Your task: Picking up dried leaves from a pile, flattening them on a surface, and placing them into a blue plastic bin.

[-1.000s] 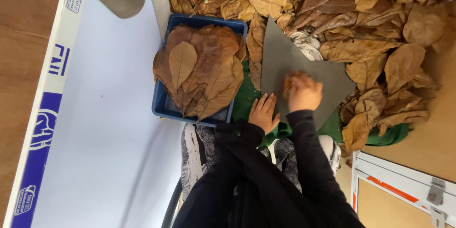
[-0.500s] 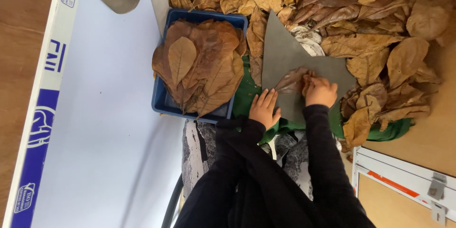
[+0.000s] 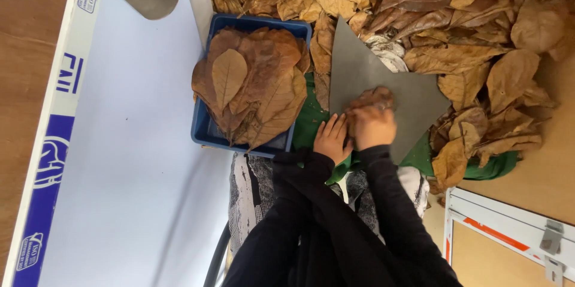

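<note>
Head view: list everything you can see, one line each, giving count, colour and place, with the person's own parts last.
Grey board: one, grey, centre, on green cloth.
Leaf: one, brown, on the board under the right hand.
Blue tray: one, blue, left of board, heaped with brown leaves.
Leaf pile: many, brown, top and right.
Green cloth: one, beneath board.
Left hand: flat at the board's lower edge.
Right hand: pressing the leaf.
</note>
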